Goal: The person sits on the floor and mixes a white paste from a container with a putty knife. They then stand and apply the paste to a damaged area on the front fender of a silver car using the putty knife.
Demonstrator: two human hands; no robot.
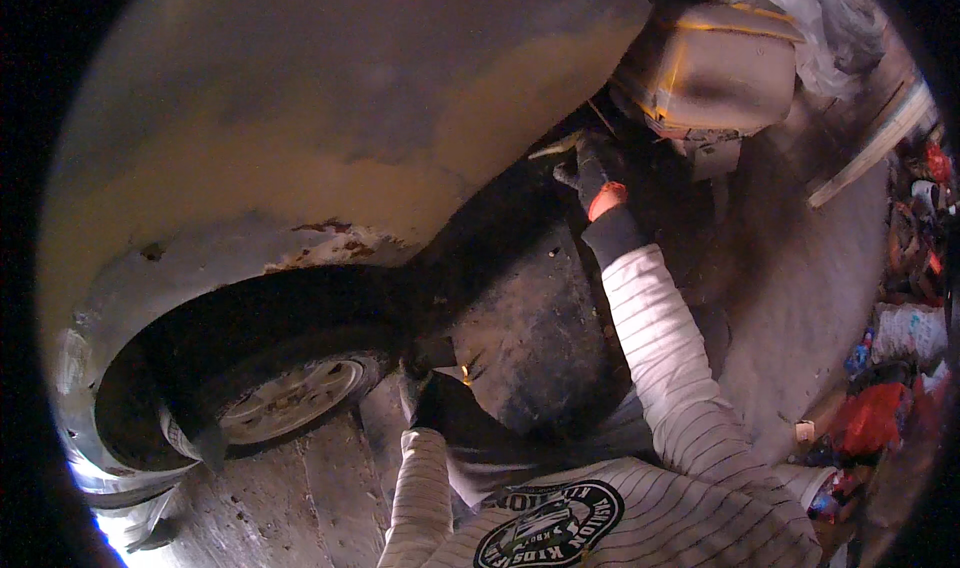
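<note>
My right hand, in a dark glove with an orange cuff, reaches up to the dark opening along the car body's lower edge. Its fingers look closed around a slim yellowish piece whose kind I cannot make out. Low beside the wheel, my left hand is in deep shadow, also in a dark glove. Its fingers are too dark to read. Between my hands hangs a dark, scuffed panel. The car fender above the wheel has rust patches along its arch.
At the upper right a lamp-like housing sits near a crumpled grey plastic sheet. A wooden plank lies beyond it. Along the right edge is a litter of scraps, with a red bag. Concrete floor runs below the wheel.
</note>
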